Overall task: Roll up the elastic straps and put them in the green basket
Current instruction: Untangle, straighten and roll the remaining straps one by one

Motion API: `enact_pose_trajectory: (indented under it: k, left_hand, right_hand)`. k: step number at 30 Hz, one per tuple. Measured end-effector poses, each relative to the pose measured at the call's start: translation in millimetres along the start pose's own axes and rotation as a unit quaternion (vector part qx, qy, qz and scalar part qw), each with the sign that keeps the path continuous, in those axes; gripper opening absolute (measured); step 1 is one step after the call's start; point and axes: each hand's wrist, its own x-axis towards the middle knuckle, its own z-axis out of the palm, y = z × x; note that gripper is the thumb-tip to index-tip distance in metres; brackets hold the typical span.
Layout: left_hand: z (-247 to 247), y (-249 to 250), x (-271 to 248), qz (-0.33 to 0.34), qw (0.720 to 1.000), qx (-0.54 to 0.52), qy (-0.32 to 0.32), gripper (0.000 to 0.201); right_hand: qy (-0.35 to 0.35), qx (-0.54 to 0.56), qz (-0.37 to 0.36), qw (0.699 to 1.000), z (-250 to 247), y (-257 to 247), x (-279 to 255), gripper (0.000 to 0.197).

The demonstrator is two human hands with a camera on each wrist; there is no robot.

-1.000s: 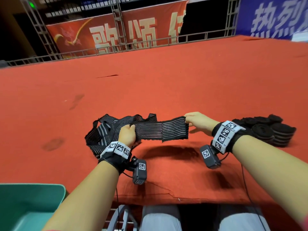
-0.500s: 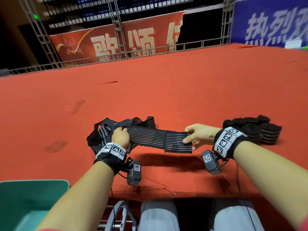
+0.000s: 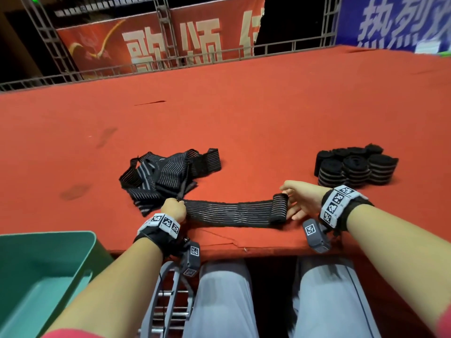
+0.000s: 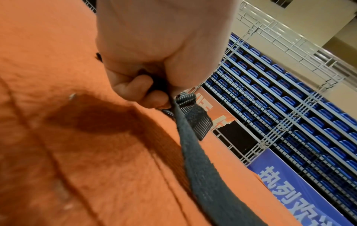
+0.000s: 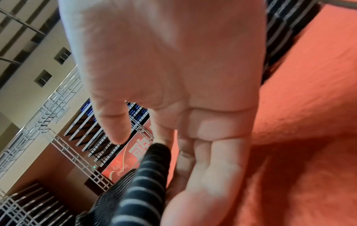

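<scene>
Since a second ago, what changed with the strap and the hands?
The black striped elastic strap came down from mid-air to lie flat on the red felt table, and its right end is now curled into a small roll. The right hand gave up its pinch; straight fingers now push the roll. The left hand keeps its grip on the other end. Loose strap pile, finished black rolls and green plastic basket: unchanged.

Elastic strap (image 3: 229,213): ribbed woven cloth, matt black with pale stripes. Table cover (image 3: 244,118): red felt-like cloth, fuzzy, matt. Green basket (image 3: 48,264): smooth plastic, slight sheen.
</scene>
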Motion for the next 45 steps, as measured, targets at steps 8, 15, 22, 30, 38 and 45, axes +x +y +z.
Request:
enact_pose_trajectory:
  k: [8, 15, 22, 30, 38, 45]
  left_hand:
    - [-1, -8, -7, -0.037, 0.998, 0.029, 0.028, 0.033]
    - [-4, -17, -13, -0.036, 0.998, 0.038, -0.031, 0.035]
    - [-9, -22, -23, -0.007, 0.998, 0.069, -0.003, 0.028]
    - [-8, -23, -36, 0.016, 0.993, 0.113, 0.012, 0.024]
    - [-16, -17, -35, 0.029, 0.988, 0.148, 0.040, 0.030]
    - [-29, 14, -16, 0.070, 0.988, 0.130, 0.038, 0.032]
  right_hand:
    - [0.083, -0.119, -0.025, 0.989, -19, 17, -9, 0.029]
    - [0.168, -0.221, -0.049, 0.960, -27, 27, -12, 0.025]
    - [0.224, -0.291, -0.091, 0.926, -29, 29, -7, 0.027]
    - [0.258, -0.345, -0.077, 0.899, -24, 35, -9, 0.028]
    - [0.292, -0.385, -0.089, 0.871, -19, 24, -16, 0.011]
    - [0.266, -0.368, -0.136, 0.880, 5, -27, 0, 0.011]
